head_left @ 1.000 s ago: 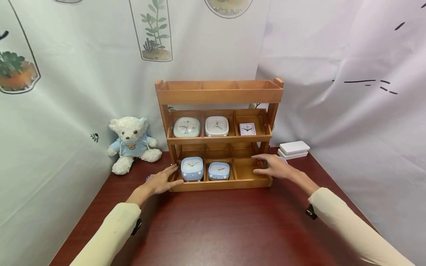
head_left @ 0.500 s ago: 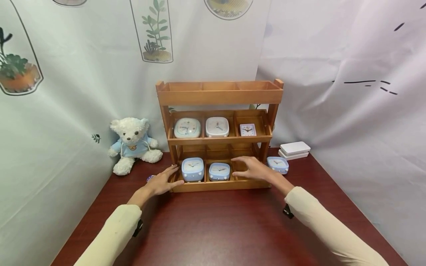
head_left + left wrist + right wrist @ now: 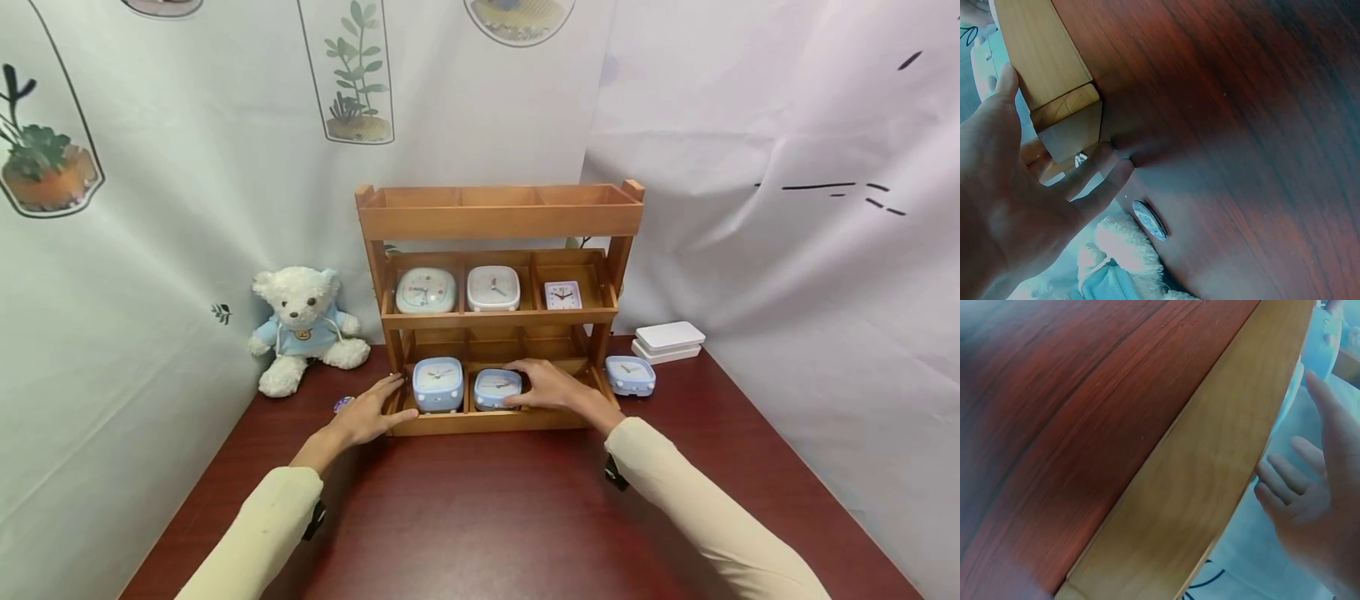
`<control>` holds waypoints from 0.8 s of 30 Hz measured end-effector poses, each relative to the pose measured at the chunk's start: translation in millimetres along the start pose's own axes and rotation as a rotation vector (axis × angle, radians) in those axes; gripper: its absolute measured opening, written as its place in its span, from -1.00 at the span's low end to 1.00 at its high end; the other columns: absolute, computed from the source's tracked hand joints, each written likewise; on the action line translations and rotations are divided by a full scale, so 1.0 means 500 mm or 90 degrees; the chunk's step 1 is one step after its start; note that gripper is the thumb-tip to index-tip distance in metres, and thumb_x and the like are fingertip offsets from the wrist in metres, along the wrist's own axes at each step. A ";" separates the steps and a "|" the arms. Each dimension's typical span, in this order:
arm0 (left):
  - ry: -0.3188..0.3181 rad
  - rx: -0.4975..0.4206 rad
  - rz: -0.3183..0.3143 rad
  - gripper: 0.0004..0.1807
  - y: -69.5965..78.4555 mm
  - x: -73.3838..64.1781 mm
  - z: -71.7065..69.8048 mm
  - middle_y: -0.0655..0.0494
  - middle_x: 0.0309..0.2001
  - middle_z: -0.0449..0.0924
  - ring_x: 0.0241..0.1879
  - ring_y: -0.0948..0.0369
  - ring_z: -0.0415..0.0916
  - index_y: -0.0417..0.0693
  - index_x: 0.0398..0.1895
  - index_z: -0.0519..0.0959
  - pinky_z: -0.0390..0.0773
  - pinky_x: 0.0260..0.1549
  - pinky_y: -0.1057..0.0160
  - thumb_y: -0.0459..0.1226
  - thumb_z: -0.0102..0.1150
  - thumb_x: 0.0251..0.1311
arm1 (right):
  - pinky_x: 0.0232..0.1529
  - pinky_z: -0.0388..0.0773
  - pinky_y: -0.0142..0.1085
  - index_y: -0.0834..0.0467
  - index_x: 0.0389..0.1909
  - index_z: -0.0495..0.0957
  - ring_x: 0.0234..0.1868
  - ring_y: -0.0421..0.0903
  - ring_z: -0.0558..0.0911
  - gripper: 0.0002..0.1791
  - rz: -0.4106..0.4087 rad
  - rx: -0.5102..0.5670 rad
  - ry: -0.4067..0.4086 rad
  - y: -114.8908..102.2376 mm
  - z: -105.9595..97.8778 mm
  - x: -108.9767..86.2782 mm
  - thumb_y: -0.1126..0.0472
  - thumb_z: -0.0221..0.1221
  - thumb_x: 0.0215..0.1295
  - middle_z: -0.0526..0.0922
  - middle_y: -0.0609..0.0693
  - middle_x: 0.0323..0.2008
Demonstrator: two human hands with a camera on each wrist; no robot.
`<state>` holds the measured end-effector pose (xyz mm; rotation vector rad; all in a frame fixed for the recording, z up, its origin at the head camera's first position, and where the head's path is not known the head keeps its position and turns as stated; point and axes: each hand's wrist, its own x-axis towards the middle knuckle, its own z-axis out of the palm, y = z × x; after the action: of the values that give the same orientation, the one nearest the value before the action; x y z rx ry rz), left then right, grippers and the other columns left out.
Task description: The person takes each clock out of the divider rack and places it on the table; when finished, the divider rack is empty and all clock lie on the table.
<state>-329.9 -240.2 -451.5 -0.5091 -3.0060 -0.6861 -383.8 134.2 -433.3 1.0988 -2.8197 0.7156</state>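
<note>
My left hand (image 3: 369,413) is at the lower left end of the wooden shelf rack (image 3: 498,222), fingers spread by its end and thumb near the front rail. Just right of that thumb stands a tall blue alarm clock (image 3: 438,384) in the lower left compartment. A smaller blue alarm clock (image 3: 496,389) sits in the lower middle compartment. My right hand (image 3: 550,386) is at this clock's right side, thumb in front and fingers behind, loosely bent; firm contact is not visible. In the right wrist view, the right hand's fingers (image 3: 1286,478) lie behind the front rail (image 3: 1204,462).
On the middle tier are two larger pale clocks, one mint-rimmed (image 3: 426,291) and one white (image 3: 492,288), plus a small square clock (image 3: 562,295). Another blue clock (image 3: 630,376) and white boxes (image 3: 667,342) stand right of the rack. A teddy bear (image 3: 302,325) sits left.
My right hand has moved left, from the lower right compartment to the small blue clock, uncovering the clock on the table at right. The left hand stays in place.
</note>
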 end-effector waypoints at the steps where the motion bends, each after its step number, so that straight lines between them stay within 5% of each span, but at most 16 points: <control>1: 0.000 0.002 -0.001 -0.04 -0.001 0.000 0.001 -0.20 0.60 0.11 0.46 -0.28 0.26 -0.21 0.59 0.24 0.25 0.34 -0.38 0.24 0.20 0.37 | 0.25 0.54 0.02 0.23 0.39 0.51 0.29 0.13 0.58 -0.19 0.002 -0.005 -0.005 0.000 0.003 0.004 -0.17 0.44 0.25 0.60 0.20 0.28; 15: -0.004 -0.005 -0.004 -0.05 -0.001 0.005 -0.002 -0.20 0.60 0.13 0.51 -0.25 0.19 -0.24 0.58 0.26 0.23 0.38 -0.33 0.21 0.23 0.36 | 0.13 0.60 -0.04 0.09 0.32 0.60 0.19 0.05 0.65 -0.27 -0.006 -0.062 -0.046 0.001 0.024 0.038 -0.21 0.44 0.22 0.66 0.07 0.23; 24: -0.003 -0.001 0.002 -0.06 -0.001 0.004 -0.002 -0.21 0.59 0.14 0.49 -0.27 0.20 -0.25 0.57 0.27 0.26 0.36 -0.33 0.20 0.23 0.37 | 0.20 0.58 -0.04 0.03 0.26 0.67 0.24 0.05 0.62 -0.34 -0.060 -0.065 0.002 0.001 0.019 0.031 -0.15 0.50 0.17 0.67 0.08 0.21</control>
<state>-332.1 -240.4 -450.4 -0.5164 -3.0091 -0.6885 -394.3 120.5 -439.0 1.2026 -2.7449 0.5579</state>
